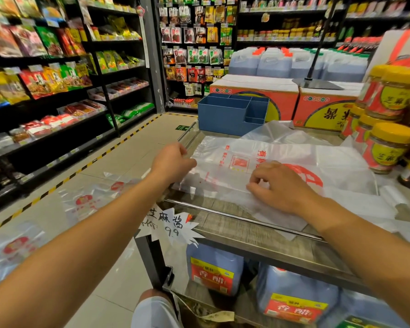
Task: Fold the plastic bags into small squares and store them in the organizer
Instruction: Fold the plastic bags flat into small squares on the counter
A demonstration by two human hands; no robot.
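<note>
The thin translucent white plastic bag with red print (258, 166) is slippery, and it lies with its left edge past the rim of the grey wood-topped display table (258, 229). If I drag the fold too fast, I judge the whole sheet could slide toward me and off that corner. More loose clear bags (92, 197) already lie on the pale tiled floor to my left. A crease made while the film is bunched would also come out crooked, and a lopsided square may not sit well in the blue plastic compartment organizer (232, 112). That stands at the far side of the table, apart from the bag I am working.

My left hand (173, 162) is at the bag's left edge with fingers curled down. I think they pinch the film, though the fingertips are hidden behind my knuckles, so I cannot tell for sure. My right hand (279, 185) rests on the bag nearer me, fingers bent, thumb and forefinger nipping a bit of the plastic.
</note>
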